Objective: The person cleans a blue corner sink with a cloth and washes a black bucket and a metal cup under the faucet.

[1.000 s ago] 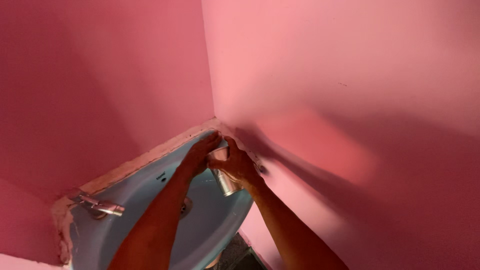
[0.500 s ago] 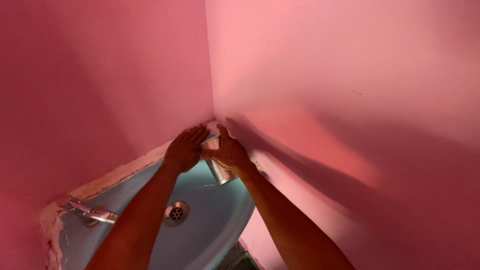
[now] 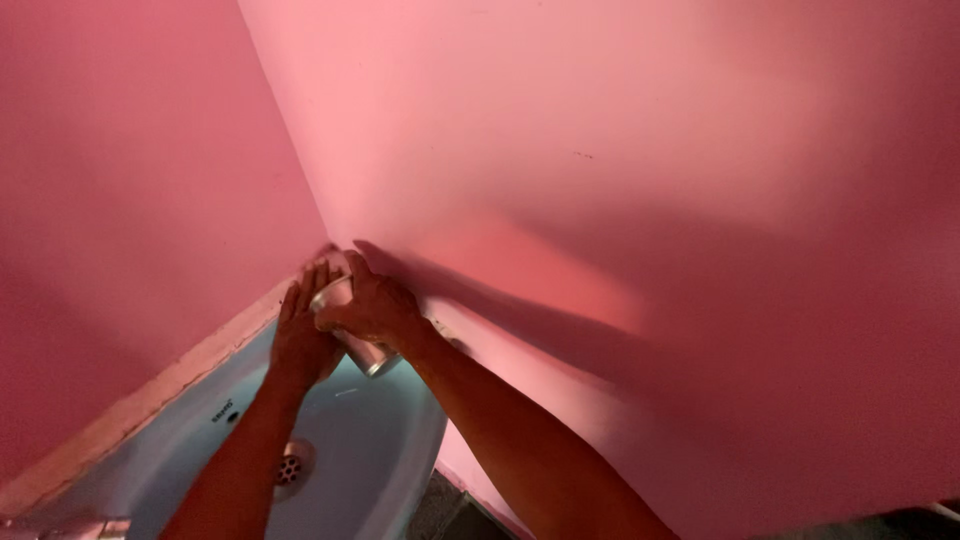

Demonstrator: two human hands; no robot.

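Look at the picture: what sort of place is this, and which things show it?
Most likely a small bathroom or washroom corner: a pale blue basin with a metal drain sits against pink painted walls, and both hands hold a metal cup over it.

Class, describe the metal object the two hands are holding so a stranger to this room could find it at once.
Start where the two pink walls meet above the pale blue sink. There the left hand and right hand close around a small silvery metal cylinder, tilted over the basin. It is the only shiny piece at the corner; the drain lies lower down.
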